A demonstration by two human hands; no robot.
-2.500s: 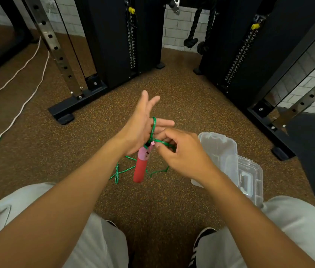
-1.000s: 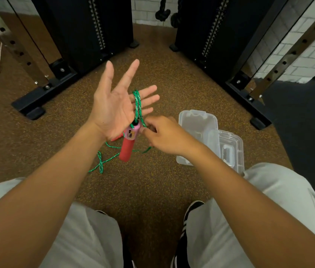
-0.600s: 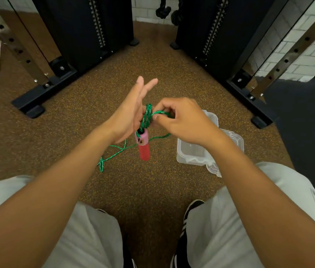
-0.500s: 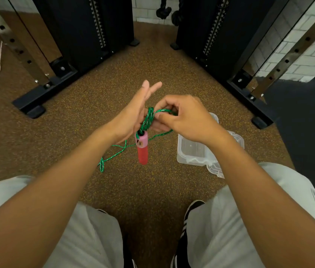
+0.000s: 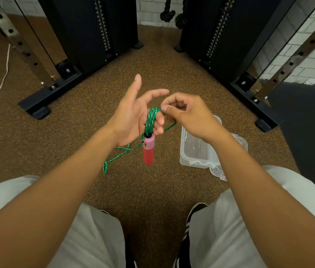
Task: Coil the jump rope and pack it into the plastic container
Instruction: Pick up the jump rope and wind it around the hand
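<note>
Head view: left hand [image 5: 131, 117] flat, fingers straight, green jump rope [image 5: 150, 120] looped over them, red handle [image 5: 148, 151] dangling. Right hand [image 5: 187, 115] pinches the rope. Plastic container [image 5: 193, 151] sits open on the floor beneath the right wrist.

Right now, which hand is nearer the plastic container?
Right. The right hand pinches the green rope directly above the plastic container's far edge; the left hand, rope wound round its fingers, is off to the container's left.
</note>
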